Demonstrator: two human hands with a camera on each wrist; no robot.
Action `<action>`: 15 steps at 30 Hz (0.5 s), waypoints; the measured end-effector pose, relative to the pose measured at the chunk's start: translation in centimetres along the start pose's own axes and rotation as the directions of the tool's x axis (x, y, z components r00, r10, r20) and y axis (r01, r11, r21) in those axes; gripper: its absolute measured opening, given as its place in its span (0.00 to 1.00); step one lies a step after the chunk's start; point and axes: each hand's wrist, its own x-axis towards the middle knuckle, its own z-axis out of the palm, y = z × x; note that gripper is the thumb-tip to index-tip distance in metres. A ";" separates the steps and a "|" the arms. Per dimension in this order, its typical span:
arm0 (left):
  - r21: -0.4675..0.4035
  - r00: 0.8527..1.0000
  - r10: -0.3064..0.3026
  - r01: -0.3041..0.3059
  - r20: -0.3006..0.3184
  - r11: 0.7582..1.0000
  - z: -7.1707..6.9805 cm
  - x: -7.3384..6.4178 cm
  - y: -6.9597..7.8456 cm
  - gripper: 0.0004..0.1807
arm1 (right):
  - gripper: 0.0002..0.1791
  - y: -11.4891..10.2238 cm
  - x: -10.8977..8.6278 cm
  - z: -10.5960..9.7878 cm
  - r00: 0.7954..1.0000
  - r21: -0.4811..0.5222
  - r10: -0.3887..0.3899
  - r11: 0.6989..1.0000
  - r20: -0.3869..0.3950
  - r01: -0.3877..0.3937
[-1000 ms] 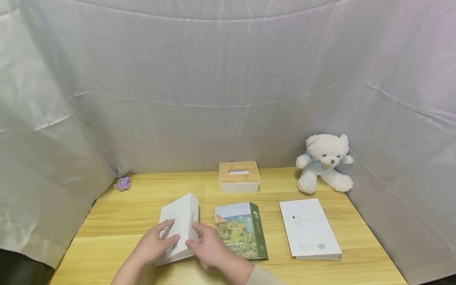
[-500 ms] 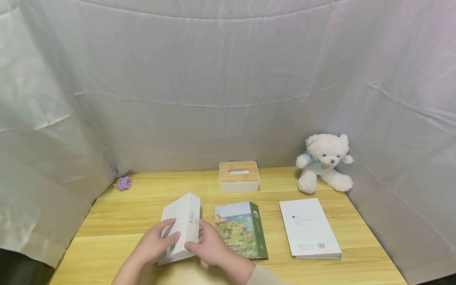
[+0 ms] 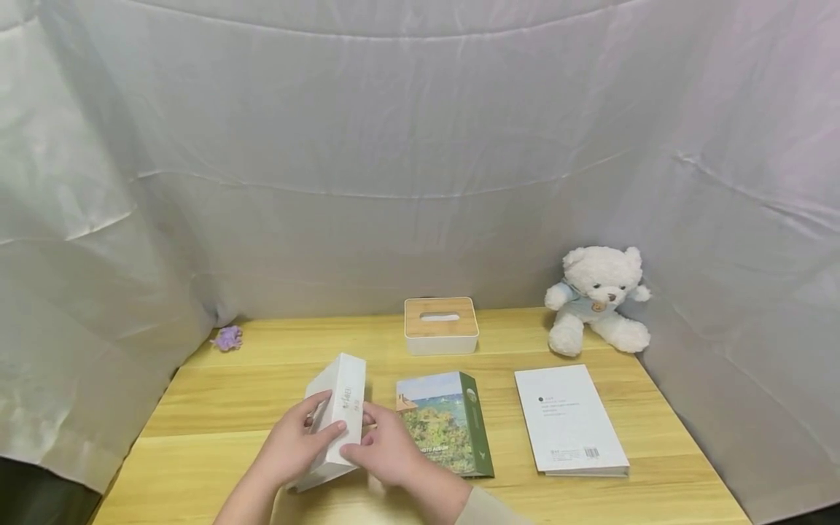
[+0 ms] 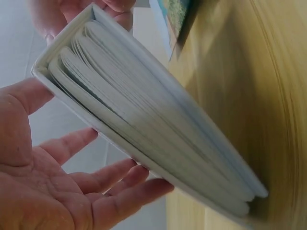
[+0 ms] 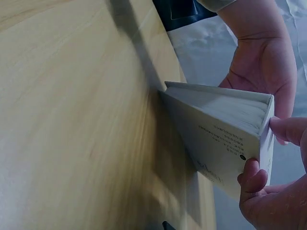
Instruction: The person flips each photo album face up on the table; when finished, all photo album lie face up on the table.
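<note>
A thick white photo album (image 3: 349, 405) stands tilted on the table, its spine turned up and towards me. My left hand (image 3: 289, 445) presses the left cover with its fingers, the thumb near the spine edge. In the left wrist view, the fairly straight fingers (image 4: 115, 191) touch that cover below the page block (image 4: 144, 120). On the other side my right hand (image 3: 387, 448) grips the spine end, thumb on the spine. The right wrist view shows its curled fingers (image 5: 253, 177) against the printed cover (image 5: 211, 139).
Beside my right hand lies a green photo album (image 3: 436, 423) with a painted seaside cover. Further right is another white album (image 3: 567, 423). Behind are a wood-topped tissue box (image 3: 441, 328), a white teddy bear (image 3: 600, 299) and a purple flower (image 3: 227, 337). Grey cloth (image 3: 394, 182) walls the table.
The held white album has tipped more upright, with its spine turning to face me and its lettering showing. My left hand has shifted right with it; the right hand stays at the spine.
</note>
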 end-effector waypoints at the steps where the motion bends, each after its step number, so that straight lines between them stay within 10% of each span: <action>1: -0.002 1.000 -0.008 0.008 -0.007 1.000 0.0 0.0 0.1 0.37 | 0.36 -0.1 0.0 0.0 1.000 0.010 -0.006 1.000 -0.004 0.006; 15: -0.107 0.999 -0.050 0.048 -0.016 0.993 -0.4 -0.4 0.4 0.44 | 0.37 -1.0 -0.3 0.2 1.000 0.050 -0.009 0.999 -0.029 0.010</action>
